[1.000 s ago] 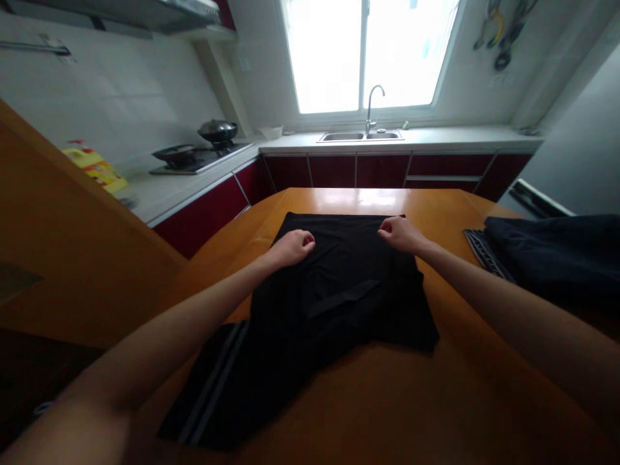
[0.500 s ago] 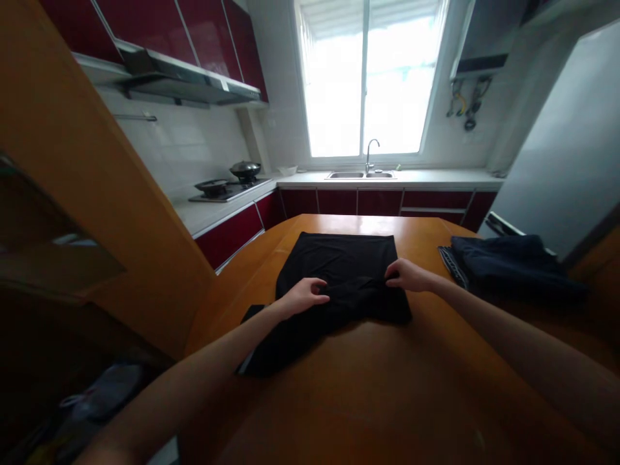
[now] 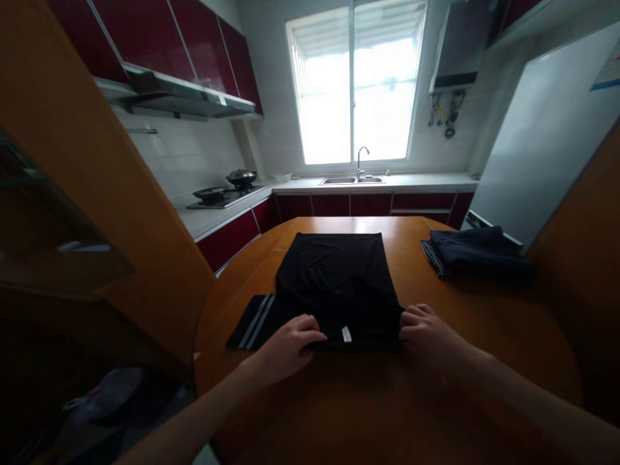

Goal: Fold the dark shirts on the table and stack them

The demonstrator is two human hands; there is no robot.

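A black garment (image 3: 334, 271), probably a shirt, lies spread on the wooden table (image 3: 411, 394). Its sleeve (image 3: 254, 321) with two pale stripes sticks out to the left. Near the close edge of the cloth a small white label (image 3: 346, 334) shows. My left hand (image 3: 293, 342) pinches that edge left of the label, thumb and fingers together. On the other side, my right hand (image 3: 429, 329) is closed on the right corner of the cloth, its fingers curled. The sleeve on the right is not visible.
Folded dark blue clothes (image 3: 477, 252) lie at the table's right. Behind the table run a counter with a sink (image 3: 339, 181) and a stove (image 3: 225, 197) with pans. An orange wooden panel (image 3: 159, 213) stands close on the left, a pale fridge (image 3: 537, 142) on the right.
Both hands have come nearer to me, drawing the near edge of the black garment along and flattening it. The white label and the striped sleeve now show. The view has shifted slightly.
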